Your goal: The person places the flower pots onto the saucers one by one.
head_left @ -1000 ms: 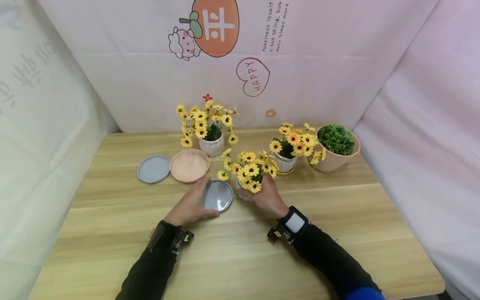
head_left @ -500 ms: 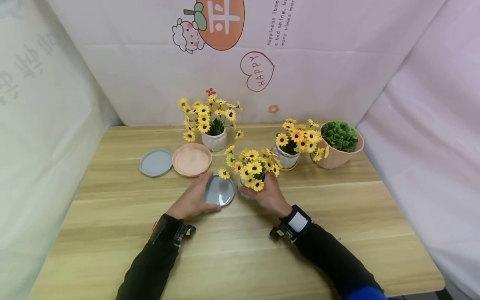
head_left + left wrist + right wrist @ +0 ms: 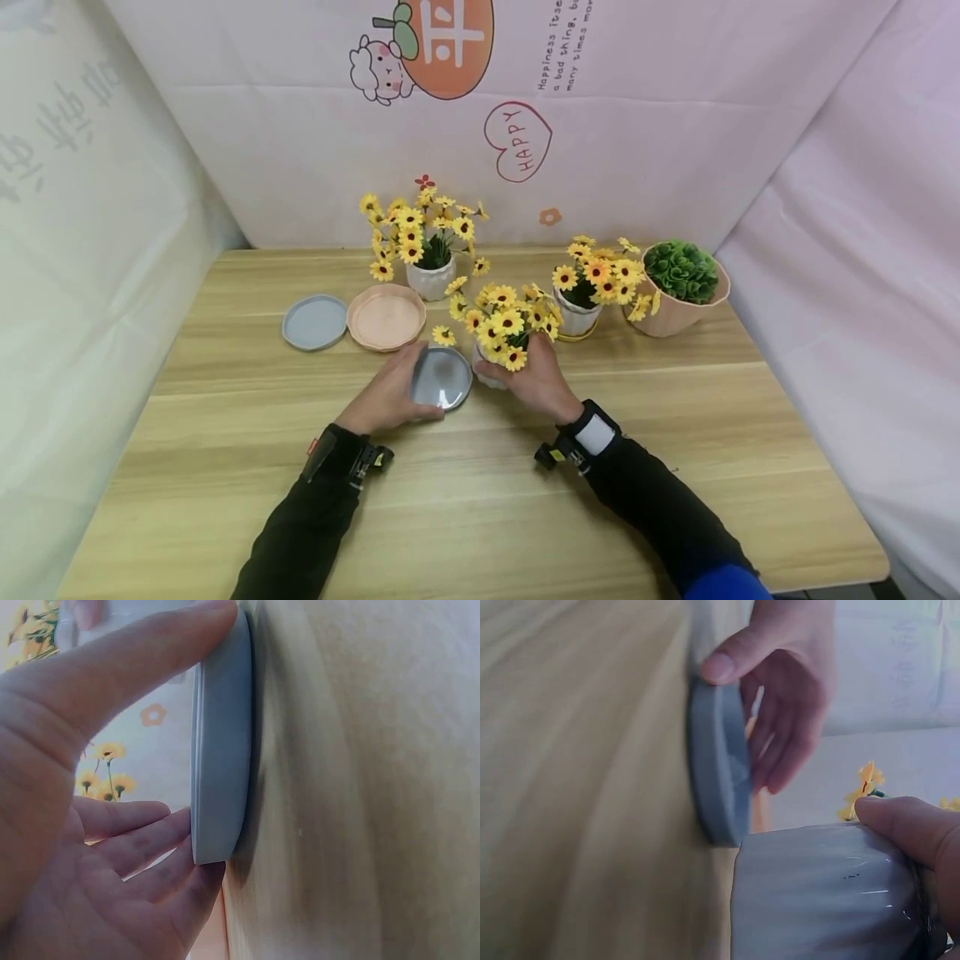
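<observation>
My left hand (image 3: 386, 396) holds a round blue-grey saucer (image 3: 441, 379) by its rim, thumb on the near side and fingers on the far side. The saucer (image 3: 223, 757) lies flat at the tabletop in the left wrist view. Just to its right, my right hand (image 3: 536, 379) grips a white ribbed flowerpot (image 3: 486, 367) with yellow daisy-like flowers (image 3: 504, 323). In the right wrist view the pot (image 3: 825, 896) appears slightly raised off the table, its base beside the saucer's edge. Blooms hide part of the right fingers in the head view.
Left of the hands lie another blue-grey saucer (image 3: 315, 322) and a pink saucer (image 3: 386, 317). A white pot (image 3: 431, 281) of yellow flowers stands behind. Further right are a flowerpot (image 3: 576, 317) on a yellow-rimmed saucer and a pink pot (image 3: 675, 315) with a green plant.
The right hand has raised the flowerpot slightly over the last half second. The left hand stays on the saucer. The head view has shifted a little.
</observation>
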`<state>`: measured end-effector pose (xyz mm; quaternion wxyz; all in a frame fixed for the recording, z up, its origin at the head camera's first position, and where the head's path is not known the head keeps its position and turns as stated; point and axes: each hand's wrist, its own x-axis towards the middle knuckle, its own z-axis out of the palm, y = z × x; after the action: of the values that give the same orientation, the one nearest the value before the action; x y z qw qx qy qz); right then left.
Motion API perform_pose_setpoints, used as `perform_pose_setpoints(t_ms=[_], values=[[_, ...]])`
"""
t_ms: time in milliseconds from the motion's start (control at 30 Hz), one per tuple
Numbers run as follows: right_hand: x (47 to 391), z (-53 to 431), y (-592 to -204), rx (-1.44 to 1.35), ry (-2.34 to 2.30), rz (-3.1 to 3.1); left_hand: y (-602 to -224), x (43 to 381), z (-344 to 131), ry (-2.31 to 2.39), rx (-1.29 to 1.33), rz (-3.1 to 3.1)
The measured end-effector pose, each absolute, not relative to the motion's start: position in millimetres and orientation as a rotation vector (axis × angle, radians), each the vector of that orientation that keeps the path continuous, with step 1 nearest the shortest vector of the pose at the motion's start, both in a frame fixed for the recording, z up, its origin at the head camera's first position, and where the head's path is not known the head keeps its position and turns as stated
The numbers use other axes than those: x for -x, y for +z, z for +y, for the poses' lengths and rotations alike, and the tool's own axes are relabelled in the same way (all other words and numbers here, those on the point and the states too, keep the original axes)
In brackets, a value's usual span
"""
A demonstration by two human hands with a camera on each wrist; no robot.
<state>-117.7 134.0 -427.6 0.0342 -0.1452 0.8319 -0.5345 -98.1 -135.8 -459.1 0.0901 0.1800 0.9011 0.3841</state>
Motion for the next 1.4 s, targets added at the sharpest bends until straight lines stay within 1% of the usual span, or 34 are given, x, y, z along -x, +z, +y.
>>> perform_pose_setpoints(t_ms=[300, 467, 633, 833, 1000, 1233, 1400], values=[[119.6, 115.4, -414.0, 0.521, -1.637, 2.509, -451.6, 94.6, -133.4, 1.21, -0.584, 2.664], [118.7, 100.6, -411.9, 0.565, -1.61, 2.502, -450.1, 95.2, -133.2, 1.203, -0.526, 2.62], [117.2, 85.5, -411.5, 0.649, -1.585, 2.487, -447.8, 95.8, -135.9, 1.223, -0.521, 2.594], [113.6, 70.7, -415.2, 0.694, -1.573, 2.478, -444.9, 91.9, -140.8, 1.227, -0.428, 2.552], [111.7, 61.6, -419.2, 0.677, -1.529, 2.482, -442.6, 88.7, -146.1, 1.246, -0.343, 2.52], [112.5, 55.3, -426.4, 0.686, -1.494, 2.469, -443.8, 95.6, -149.7, 1.403, -0.441, 2.426], [112.9, 52.5, -429.6, 0.709, -1.485, 2.463, -442.2, 98.9, -150.7, 1.42, -0.492, 2.435]])
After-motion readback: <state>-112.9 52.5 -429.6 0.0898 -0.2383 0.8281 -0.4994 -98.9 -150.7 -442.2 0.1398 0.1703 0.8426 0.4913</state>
